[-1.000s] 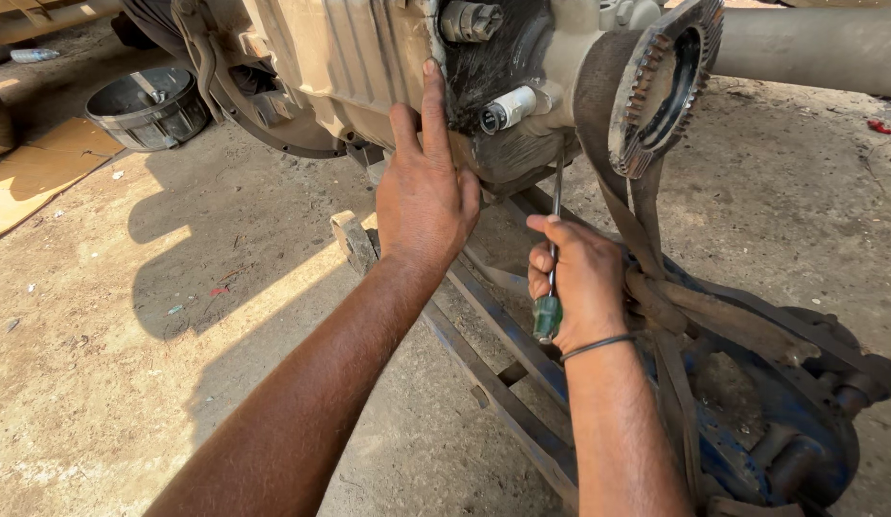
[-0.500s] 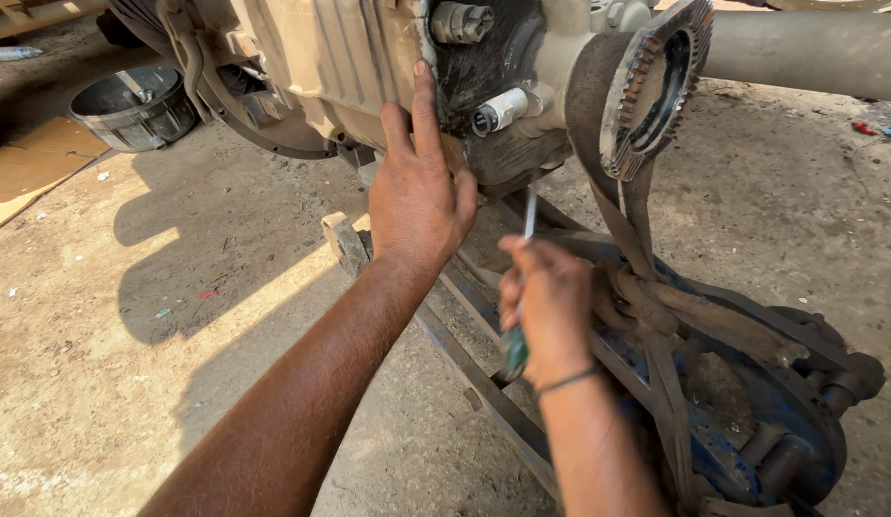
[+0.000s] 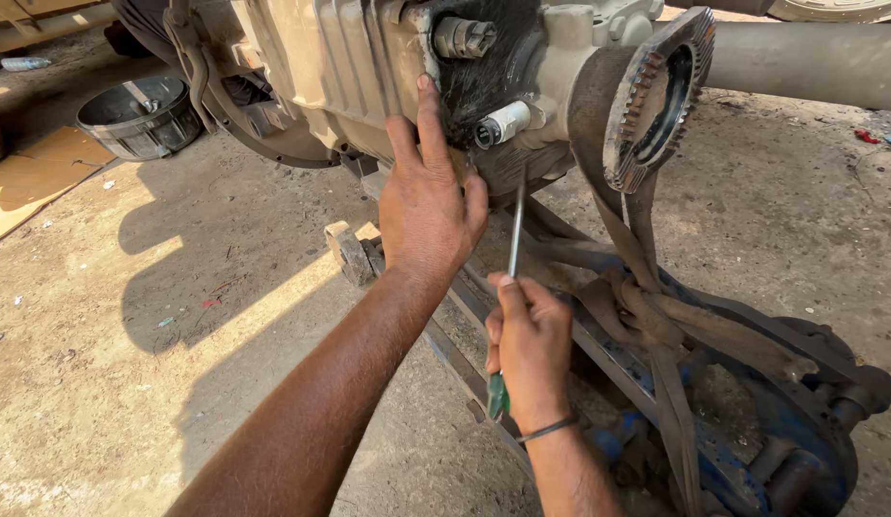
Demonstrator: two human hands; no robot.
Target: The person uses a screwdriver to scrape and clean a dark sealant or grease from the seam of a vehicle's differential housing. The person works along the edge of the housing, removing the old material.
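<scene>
Hands: two. Left hand (image 3: 428,206), centre frame, fingers spread flat against the gearbox casing (image 3: 340,67).
Right hand (image 3: 530,349): fist wrapped around one screwdriver (image 3: 513,230), green handle low, shaft up.
Tip: hidden in shadow under casing.
Toothed ring (image 3: 656,96): one, upper right.
Bucket (image 3: 139,117): one, upper left.

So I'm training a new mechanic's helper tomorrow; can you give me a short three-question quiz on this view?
1. True or false: the left hand lies flat on the engine casing.
2. Which tool does the right hand grip? A) hammer B) screwdriver C) pliers
3. Fill in: the toothed ring has a ___ looped through it.

Key: 1 true; 2 B; 3 strap.
</scene>
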